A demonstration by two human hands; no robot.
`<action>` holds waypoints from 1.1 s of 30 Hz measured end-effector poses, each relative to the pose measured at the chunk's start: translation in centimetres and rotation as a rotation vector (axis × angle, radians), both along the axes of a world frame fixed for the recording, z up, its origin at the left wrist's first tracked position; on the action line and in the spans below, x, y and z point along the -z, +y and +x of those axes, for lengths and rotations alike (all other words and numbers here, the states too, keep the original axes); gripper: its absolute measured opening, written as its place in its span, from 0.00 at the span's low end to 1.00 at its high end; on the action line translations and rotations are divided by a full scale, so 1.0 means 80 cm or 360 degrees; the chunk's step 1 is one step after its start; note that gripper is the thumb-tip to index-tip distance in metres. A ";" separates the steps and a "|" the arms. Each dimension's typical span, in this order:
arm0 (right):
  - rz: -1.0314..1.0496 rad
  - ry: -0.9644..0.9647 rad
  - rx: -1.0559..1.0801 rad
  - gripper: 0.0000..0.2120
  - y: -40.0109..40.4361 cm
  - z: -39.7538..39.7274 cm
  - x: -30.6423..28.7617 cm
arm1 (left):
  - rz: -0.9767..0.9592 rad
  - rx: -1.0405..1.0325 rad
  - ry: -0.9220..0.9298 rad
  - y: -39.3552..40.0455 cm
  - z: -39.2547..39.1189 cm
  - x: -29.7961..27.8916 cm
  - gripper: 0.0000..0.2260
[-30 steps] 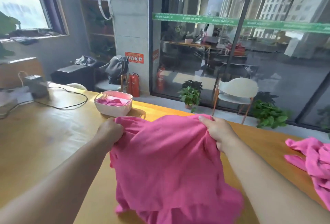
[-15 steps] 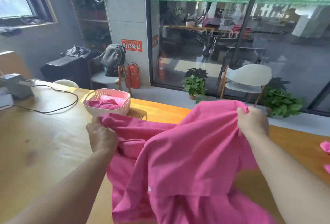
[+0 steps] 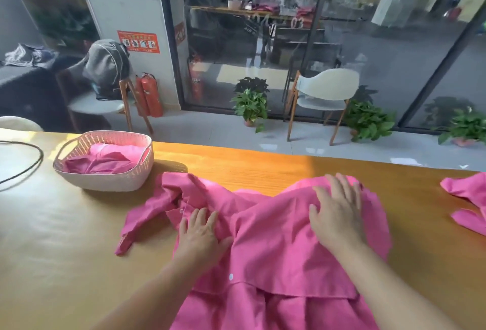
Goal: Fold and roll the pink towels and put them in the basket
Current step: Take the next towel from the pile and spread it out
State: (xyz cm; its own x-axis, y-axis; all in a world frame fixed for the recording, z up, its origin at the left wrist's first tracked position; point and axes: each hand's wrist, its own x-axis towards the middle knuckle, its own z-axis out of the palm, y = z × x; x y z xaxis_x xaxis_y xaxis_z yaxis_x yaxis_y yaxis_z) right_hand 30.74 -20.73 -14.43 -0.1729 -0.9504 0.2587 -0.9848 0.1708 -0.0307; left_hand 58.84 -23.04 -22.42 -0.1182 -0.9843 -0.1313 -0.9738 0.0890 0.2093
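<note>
A large pink towel (image 3: 278, 248) lies spread and creased on the wooden table (image 3: 65, 237) in front of me. My left hand (image 3: 201, 233) presses flat on its left part with fingers straight. My right hand (image 3: 336, 211) rests flat on its upper right part, fingers spread. A white woven basket (image 3: 105, 174) stands at the left back of the table and holds pink cloth (image 3: 105, 160). Another pink towel (image 3: 465, 198) lies bunched at the right edge of the view.
A black cable (image 3: 23, 166) curves over the table's far left. Beyond the table's far edge are a white chair (image 3: 323, 95), potted plants (image 3: 251, 105), red fire extinguishers (image 3: 148, 94) and a glass wall.
Both hands let go of the lifted towel and laid it down on the table; they now rest flat on it. The view tilted downward.
</note>
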 end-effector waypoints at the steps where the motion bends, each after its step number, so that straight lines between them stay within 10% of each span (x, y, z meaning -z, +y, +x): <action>1: 0.0030 0.0007 -0.0106 0.21 -0.001 0.015 0.002 | 0.0026 0.0033 -0.0037 -0.002 -0.001 0.004 0.38; 6: 0.0984 0.0080 -0.0162 0.22 -0.002 0.055 0.007 | -0.0305 0.0072 0.0035 -0.011 -0.001 -0.013 0.33; 11: 0.1486 0.0367 0.0131 0.19 -0.003 0.060 -0.011 | -0.0248 -0.1033 0.0839 -0.044 0.013 -0.032 0.35; 14: 0.1277 0.0302 0.0174 0.15 -0.029 0.079 -0.018 | 0.0060 -0.1453 0.0961 -0.067 0.023 -0.031 0.42; 18: 0.0966 -0.0291 0.0023 0.21 -0.063 0.098 0.005 | 0.0212 -0.1097 0.1352 -0.082 0.023 -0.034 0.07; 21: 0.1197 -0.0379 0.0033 0.31 -0.065 0.101 0.026 | 0.0104 -0.0942 0.1572 -0.085 0.026 -0.054 0.03; 25: 0.0849 -0.0357 0.0096 0.18 -0.059 0.088 0.037 | -0.0329 -0.0918 0.1699 -0.104 0.034 -0.096 0.03; 30: 0.0155 -0.0524 0.0203 0.22 -0.050 0.080 0.017 | -0.0189 -0.1061 0.1366 -0.100 0.028 -0.108 0.35; 33: 0.0184 -0.0561 0.0032 0.17 -0.035 0.084 0.004 | -0.0118 -0.0952 0.1067 -0.064 0.017 -0.091 0.37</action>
State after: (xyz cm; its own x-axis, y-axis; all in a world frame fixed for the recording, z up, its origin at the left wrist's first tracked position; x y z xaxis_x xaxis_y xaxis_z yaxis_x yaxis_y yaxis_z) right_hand 37.42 -23.55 -14.76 -0.2512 -0.9653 0.0712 -0.9135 0.2122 -0.3470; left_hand 60.20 -28.14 -15.17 0.3874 -0.9091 -0.1530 -0.5374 -0.3576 0.7638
